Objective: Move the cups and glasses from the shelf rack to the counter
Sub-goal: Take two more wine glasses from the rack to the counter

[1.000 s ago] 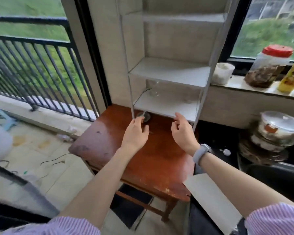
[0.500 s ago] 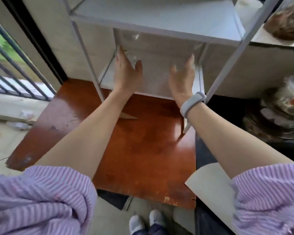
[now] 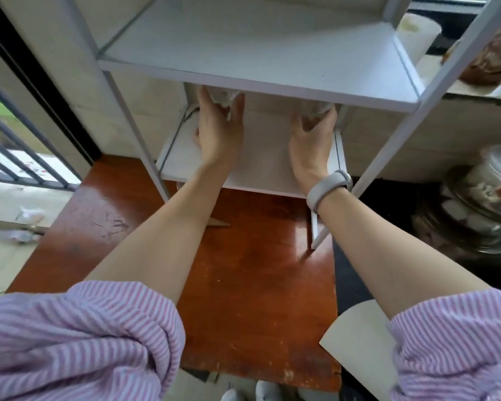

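A: Glasses, two, clear, both on the lowest shelf board (image 3: 261,166) of the white shelf rack (image 3: 394,117), tucked far back under the front edge of the board above. Left glass (image 3: 223,99) near the back left corner, right glass (image 3: 315,110) near the back right corner. Tops hidden by the upper board; contents not readable.

B: Hands?

A: Left hand (image 3: 219,134) reaches in, fingers and thumb curled round the left glass, glass showing between thumb and fingers. Right hand (image 3: 311,140) wraps the right glass the same way, thumb on its near side. Whether either glass is lifted off the board, cannot tell. Pale wristband (image 3: 327,186) on the right wrist; striped purple sleeves (image 3: 78,337) pushed up both forearms.

B: Shelf above?

A: Bare white board (image 3: 258,53) as far as it shows.

B: What carries the rack?

A: Reddish-brown wooden table (image 3: 258,285), worn and scratched at its left and front edges; rack feet stand at its back edge. Dark counter (image 3: 388,204) adjoins the table's right edge. On it, far right, a stack of bowls under a glass lid (image 3: 486,192); contents blurred. Pale sheet of card (image 3: 356,345) overhangs the counter's near edge.

B: Beyond?

A: Window ledge behind the rack's right post: a white cup (image 3: 417,33) and a jar of brown stuff (image 3: 492,50), partly cut off. Left, dark balcony railing (image 3: 21,146). White shoes (image 3: 261,393) at the bottom edge.
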A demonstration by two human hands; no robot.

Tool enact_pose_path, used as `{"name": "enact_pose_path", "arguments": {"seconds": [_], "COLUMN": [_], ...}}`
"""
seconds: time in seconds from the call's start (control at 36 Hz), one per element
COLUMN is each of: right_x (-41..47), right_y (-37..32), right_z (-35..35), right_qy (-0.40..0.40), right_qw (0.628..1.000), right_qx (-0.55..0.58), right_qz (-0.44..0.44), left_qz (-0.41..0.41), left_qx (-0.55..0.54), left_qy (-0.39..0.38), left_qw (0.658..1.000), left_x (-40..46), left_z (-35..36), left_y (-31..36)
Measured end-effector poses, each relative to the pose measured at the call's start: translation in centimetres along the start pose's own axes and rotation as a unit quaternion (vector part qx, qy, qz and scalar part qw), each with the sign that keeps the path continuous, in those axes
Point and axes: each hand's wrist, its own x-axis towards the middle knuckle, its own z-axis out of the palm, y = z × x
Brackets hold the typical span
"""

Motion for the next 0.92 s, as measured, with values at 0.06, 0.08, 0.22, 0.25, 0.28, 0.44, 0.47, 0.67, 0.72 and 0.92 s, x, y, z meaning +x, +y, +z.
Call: {"name": "enact_pose_path", "arguments": {"seconds": [0.06,0.08,0.22,0.25,0.28,0.44,0.47,0.67,0.72,0.92], "right_x": [-0.8,-1.2,-3.9,-4.6,-5.3,-10.9,-11.9,-17.9,-19.1,-22.7], "right_y": [0.0,0.1,-0.3,-0.3,-0.4,-1.5,-1.6,-1.7,-1.7,-2.5], "right_z": [-0.3,-0.4,-1.2,-1.4,-1.8,-4.8,-5.6,-13.5,-16.7,-31.2], "right_qy": [-0.003,-0.003,0.0,-0.002,-0.009,-0.057,-0.063,-0.099,-0.088,-0.002], "right_qw": [1.0,1.0,0.999,0.999,0.999,0.998,0.998,0.994,0.995,0.999], "right_qx": [-0.008,-0.011,-0.025,-0.033,-0.034,0.005,0.008,0.013,0.006,-0.024], "right_qz": [-0.008,-0.009,-0.019,-0.023,-0.022,-0.013,-0.012,-0.032,-0.039,-0.043], "left_qz": [0.02,0.03,0.046,0.044,0.042,0.016,0.014,0.032,0.042,0.094], "left_qx": [-0.018,-0.027,-0.048,-0.058,-0.066,-0.056,-0.056,-0.054,-0.061,-0.101], "left_qy": [0.013,0.02,0.026,0.021,0.017,-0.003,-0.012,-0.088,-0.111,-0.217], "left_qw": [1.0,0.999,0.997,0.997,0.997,0.998,0.998,0.994,0.991,0.966], "left_x": [-1.0,-1.5,-4.4,-5.2,-6.1,-12.1,-13.2,-21.8,-24.0,-33.3], "left_z": [-0.2,-0.3,-2.1,-2.6,-3.2,-6.9,-7.4,-9.1,-8.5,-3.0], "left_y": [-0.1,-0.2,-0.1,0.0,0.0,0.9,1.0,1.9,3.0,9.3]}}
